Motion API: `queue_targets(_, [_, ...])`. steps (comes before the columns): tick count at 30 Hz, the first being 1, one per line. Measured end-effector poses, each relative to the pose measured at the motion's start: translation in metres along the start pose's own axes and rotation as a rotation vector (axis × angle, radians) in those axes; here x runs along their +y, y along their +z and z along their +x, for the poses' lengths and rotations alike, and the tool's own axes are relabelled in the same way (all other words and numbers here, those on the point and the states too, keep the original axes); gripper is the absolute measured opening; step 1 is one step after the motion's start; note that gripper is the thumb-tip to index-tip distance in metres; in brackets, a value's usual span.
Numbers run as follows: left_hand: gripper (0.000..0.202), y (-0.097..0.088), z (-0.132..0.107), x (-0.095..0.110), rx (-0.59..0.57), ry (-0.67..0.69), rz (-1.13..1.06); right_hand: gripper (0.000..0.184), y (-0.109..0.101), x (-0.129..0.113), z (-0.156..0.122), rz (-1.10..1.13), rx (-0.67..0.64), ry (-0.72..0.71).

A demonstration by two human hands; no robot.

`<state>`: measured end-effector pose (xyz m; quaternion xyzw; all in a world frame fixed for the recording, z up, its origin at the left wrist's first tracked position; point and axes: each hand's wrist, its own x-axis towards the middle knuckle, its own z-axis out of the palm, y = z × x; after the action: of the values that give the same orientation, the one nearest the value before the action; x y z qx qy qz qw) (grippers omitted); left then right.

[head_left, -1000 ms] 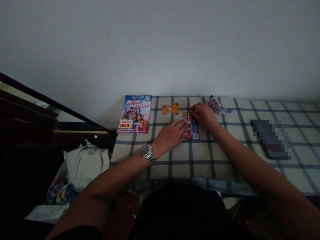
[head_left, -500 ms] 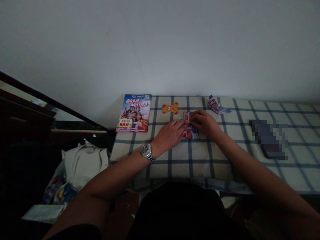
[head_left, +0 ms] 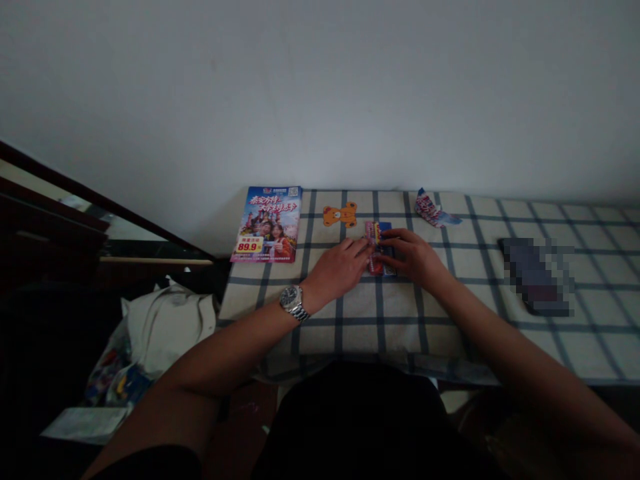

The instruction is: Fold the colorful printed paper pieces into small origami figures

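A small folded flyer [head_left: 377,233], pink on its left side and blue on its right, lies on the checked cloth [head_left: 360,327] between my hands. My left hand [head_left: 343,267], with a metal watch at the wrist, rests with fingers stretched out flat on the flyer's left edge. From the right, my right hand [head_left: 415,259] touches the flyer with thumb and fingers spread apart, covering part of its blue side. Just behind the hands sits a flat orange bear cutout [head_left: 340,215]. A crumpled or folded piece of printed paper [head_left: 434,210] is behind my right hand.
Printed flyers [head_left: 267,227] are stacked at the table's left end. A dark, blurred-out phone-like object [head_left: 537,277] lies to the right. A white wall [head_left: 320,93] rises along the back edge. Low on the left are a pale bag [head_left: 170,327] and plastic-wrapped items.
My right hand has gone from fingers bunched near the flyer's middle to thumb and fingers spread over its right side. My left hand has stayed nearly still; the view shifted slightly.
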<state>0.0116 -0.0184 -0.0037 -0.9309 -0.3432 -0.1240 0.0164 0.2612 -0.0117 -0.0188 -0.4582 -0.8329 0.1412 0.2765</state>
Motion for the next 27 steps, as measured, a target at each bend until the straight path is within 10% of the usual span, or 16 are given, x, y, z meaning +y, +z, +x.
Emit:
queue_targets(24, [0.044,-0.003,-0.001,0.000,-0.019,0.018,0.034,0.068,-0.003,-0.009,-0.019,0.007,-0.048,-0.029])
queue_targets(27, [0.044,-0.004,-0.001,0.000,-0.014,0.019,0.036,0.052,-0.003,-0.007,-0.020,0.011,-0.054,-0.031])
